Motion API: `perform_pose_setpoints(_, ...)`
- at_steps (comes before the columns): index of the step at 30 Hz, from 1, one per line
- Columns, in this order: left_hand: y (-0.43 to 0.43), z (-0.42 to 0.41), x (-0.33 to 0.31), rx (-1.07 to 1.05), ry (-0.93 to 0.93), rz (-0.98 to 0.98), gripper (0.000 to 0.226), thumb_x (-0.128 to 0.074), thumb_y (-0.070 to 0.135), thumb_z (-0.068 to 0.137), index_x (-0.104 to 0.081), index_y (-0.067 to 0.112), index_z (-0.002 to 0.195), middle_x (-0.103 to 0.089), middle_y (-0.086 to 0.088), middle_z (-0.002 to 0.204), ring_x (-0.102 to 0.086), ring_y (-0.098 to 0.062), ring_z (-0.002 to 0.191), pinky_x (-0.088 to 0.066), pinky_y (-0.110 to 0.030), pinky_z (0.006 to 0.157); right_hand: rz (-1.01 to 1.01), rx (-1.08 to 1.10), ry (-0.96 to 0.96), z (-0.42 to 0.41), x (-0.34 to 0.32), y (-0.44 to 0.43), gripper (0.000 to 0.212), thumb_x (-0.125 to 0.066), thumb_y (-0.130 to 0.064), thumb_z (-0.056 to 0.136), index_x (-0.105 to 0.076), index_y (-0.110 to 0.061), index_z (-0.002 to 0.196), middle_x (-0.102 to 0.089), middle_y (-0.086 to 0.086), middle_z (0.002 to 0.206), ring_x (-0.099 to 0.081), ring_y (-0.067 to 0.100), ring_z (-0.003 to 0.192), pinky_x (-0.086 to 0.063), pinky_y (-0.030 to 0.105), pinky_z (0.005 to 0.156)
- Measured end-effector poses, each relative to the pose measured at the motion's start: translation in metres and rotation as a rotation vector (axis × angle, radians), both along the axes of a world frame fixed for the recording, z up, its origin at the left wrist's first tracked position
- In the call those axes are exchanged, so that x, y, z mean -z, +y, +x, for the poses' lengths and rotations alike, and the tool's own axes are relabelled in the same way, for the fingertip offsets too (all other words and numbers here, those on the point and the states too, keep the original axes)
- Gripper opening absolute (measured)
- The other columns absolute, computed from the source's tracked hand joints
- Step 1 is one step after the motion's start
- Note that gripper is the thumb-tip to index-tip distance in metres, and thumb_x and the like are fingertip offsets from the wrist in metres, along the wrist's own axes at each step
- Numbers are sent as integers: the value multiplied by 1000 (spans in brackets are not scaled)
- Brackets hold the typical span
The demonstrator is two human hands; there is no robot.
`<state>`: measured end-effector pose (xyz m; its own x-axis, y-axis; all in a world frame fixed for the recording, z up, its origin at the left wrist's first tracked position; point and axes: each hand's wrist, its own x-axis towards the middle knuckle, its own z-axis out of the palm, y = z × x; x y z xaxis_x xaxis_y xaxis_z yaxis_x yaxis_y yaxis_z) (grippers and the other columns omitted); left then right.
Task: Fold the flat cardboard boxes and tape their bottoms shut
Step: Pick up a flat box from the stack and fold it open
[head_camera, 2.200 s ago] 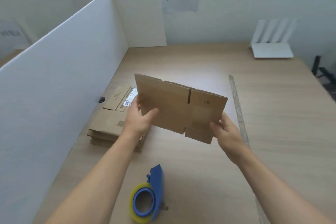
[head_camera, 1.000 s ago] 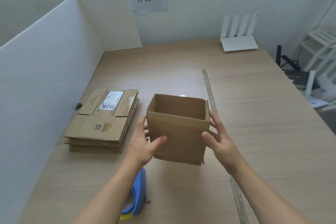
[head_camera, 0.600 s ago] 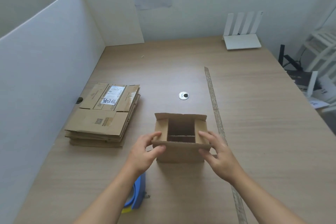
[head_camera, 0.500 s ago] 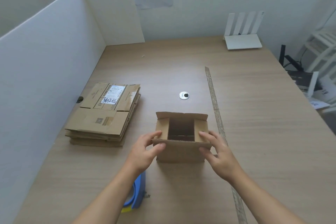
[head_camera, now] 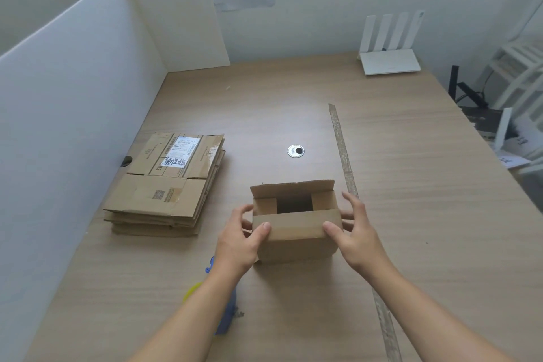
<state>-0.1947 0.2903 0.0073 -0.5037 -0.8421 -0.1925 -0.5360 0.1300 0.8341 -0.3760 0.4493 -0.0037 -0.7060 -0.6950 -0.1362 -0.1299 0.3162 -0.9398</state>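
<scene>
A person closes the upturned end of a small cardboard box (head_camera: 293,239) standing on a wooden table (head_camera: 411,214), just right of a stack of flat boxes (head_camera: 164,194). The left hand (head_camera: 238,244) grasps the box's left side and the right hand (head_camera: 357,239) its right, fingers wrapped round the walls and both thumbs pressing the near flap (head_camera: 296,222) down over the opening. The two short side flaps (head_camera: 266,206) lie tucked inside, while the far flap (head_camera: 292,189) stands up, so a dark gap shows in the middle.

The risk from here seems plain. If the thumbs lift before the far flap comes down, the springy cardboard could pop the near flap open and free the side flaps. Uneven thumb pressure could also skew the seam and leave the tape a poor line to cover. The blue tape dispenser (head_camera: 226,320) lies mostly hidden under the left forearm, so one hand must let go to fetch it, and the light box may slide on the smooth tabletop.

Two seconds ago the box was a flat sheet held in the air, and a second ago an open sleeve. Half a second ago it already stood here; since then the near flap has folded further across the opening.
</scene>
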Motion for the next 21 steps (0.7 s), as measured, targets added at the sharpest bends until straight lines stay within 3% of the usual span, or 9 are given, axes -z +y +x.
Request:
perform_pose_setpoints(2,1,-2,2,-35,4,9,57,-72,35,88,-41,44,134,-57,-1,99,-60,-16,88,-39,-7,65,43,-10,29,-1,-1,-2,85,-72,-34,87,-13,-67,139,-55,-7,120,-59,12,107,-48,36,95)
perform_pose_setpoints(4,1,-3,4,-29,-30,-18,72,-71,37,88,-31,44,148,-55,-1,100,-58,-18,91,-39,-16,73,87,-70,85,-5,-4,-5,94,-70,-34,88,0,-74,136,-47,-3,126,-57,14,108,-47,37,97)
perform_pose_setpoints(8,-6,-5,0,37,-99,-68,88,-68,39,89,-7,54,151,-53,-1,94,-55,-16,85,-41,-25,74,245,-281,145,-23,-22,-15,97,-65,-30,89,8,-73,137,-30,-8,135,-52,17,112,-42,38,103)
perform_pose_setpoints(11,-15,-8,-11,141,-196,-126,91,-66,41,91,3,59,148,-53,2,102,-56,-16,90,-44,-29,81,269,-305,133,-32,-31,-23,86,-70,-26,85,-18,-61,144,-29,-11,132,-43,14,120,-43,35,103)
perform_pose_setpoints(14,-23,-5,-12,226,-290,-190,76,-61,46,93,-11,55,151,-51,7,122,-58,-21,103,-44,-33,94,202,-211,189,-28,-24,-23,51,-75,-28,83,-53,-42,126,-44,-9,124,-56,17,111,-47,36,100)
perform_pose_setpoints(17,-24,-2,-4,274,-288,-211,56,-58,44,96,-38,41,148,-52,4,132,-57,-19,104,-40,-27,97,168,-183,271,-19,-11,-17,41,-71,-29,89,-59,-28,128,-53,-7,121,-60,20,107,-46,37,100)
perform_pose_setpoints(19,-20,-1,0,282,-273,-214,52,-55,41,98,-41,36,148,-53,4,131,-53,-16,100,-36,-21,91,177,-187,388,-15,-5,-15,44,-66,-28,93,-57,-19,134,-55,1,131,-54,23,120,-39,33,106)
perform_pose_setpoints(21,-18,-2,3,284,-277,-216,51,-50,38,101,-38,33,150,-53,3,133,-52,-17,109,-31,-17,89,235,-214,487,-14,-4,-18,46,-61,-28,96,-52,-15,139,-42,7,148,-39,27,136,-30,32,112)
